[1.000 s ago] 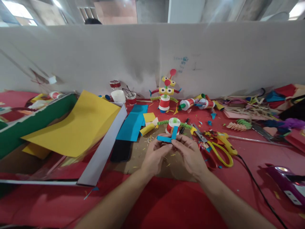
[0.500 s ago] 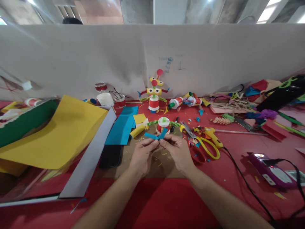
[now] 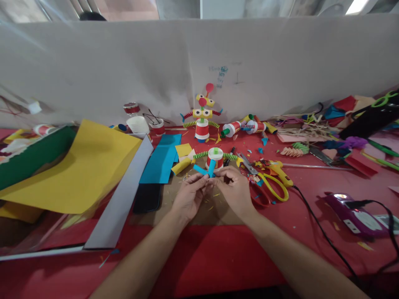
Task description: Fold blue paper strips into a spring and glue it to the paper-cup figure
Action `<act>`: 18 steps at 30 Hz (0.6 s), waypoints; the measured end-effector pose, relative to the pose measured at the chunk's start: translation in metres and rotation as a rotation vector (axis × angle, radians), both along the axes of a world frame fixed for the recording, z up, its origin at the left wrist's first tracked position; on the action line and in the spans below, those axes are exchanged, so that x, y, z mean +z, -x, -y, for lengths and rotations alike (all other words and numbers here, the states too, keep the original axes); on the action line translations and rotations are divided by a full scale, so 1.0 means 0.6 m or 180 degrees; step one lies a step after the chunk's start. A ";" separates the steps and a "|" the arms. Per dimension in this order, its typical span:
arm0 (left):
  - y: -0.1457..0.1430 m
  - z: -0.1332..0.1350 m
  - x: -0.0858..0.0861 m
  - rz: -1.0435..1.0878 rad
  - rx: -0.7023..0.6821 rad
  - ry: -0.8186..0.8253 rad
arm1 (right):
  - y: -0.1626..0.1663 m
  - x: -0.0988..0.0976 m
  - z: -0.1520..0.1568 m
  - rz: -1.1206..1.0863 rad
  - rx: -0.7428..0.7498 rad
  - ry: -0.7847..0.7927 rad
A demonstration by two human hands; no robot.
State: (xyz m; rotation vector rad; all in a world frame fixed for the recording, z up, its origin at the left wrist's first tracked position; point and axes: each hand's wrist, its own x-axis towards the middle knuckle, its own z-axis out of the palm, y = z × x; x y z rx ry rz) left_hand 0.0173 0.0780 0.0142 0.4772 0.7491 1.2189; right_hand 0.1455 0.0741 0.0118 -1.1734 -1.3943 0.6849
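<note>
Between my hands is a strip of blue paper (image 3: 211,167), bent so that two ends stick up in a V. My left hand (image 3: 190,194) pinches it near the fold with thumb and fingers. From the other side, the closed fingertips of my right hand (image 3: 234,190) press at the fold. Just behind stands a red and white paper cup (image 3: 215,157) with folded green paper arms. A yellow paper roll (image 3: 182,166) lies to its left. Scissors with yellow and red handles (image 3: 272,187) lie right of my right hand.
A yellow glue gun (image 3: 282,174) with a black cord lies right of the scissors. Blue paper sheets (image 3: 158,162) and a dark phone (image 3: 147,198) lie left. Finished cup figures (image 3: 202,129) stand at the back. A purple device (image 3: 357,216) sits far right; a large yellow sheet (image 3: 75,174) lies left.
My right fingers have shifted at the fold, and the blue strip's right end now stands more upright. The camera view has tilted slightly downward.
</note>
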 end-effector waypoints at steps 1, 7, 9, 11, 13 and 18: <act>0.000 0.000 0.002 0.0057 -0.0024 0.0007 | 0.000 0.001 0.001 0.0039 0.0004 -0.0041; 0.000 -0.001 0.006 0.0271 -0.0051 0.0132 | -0.002 0.005 0.004 0.0231 0.0192 -0.0199; 0.000 -0.001 0.004 0.0289 -0.0075 0.0154 | -0.003 0.005 0.005 0.0267 0.0284 -0.0257; 0.001 -0.001 0.002 0.0305 -0.0135 0.0136 | -0.003 0.005 0.006 0.0387 0.0226 -0.0402; 0.001 -0.001 0.000 0.0308 -0.0191 0.0115 | -0.003 0.004 0.007 0.0531 0.0090 -0.0579; 0.003 0.001 -0.002 0.0349 -0.0186 0.0165 | -0.005 0.003 0.007 0.0787 0.0112 -0.0786</act>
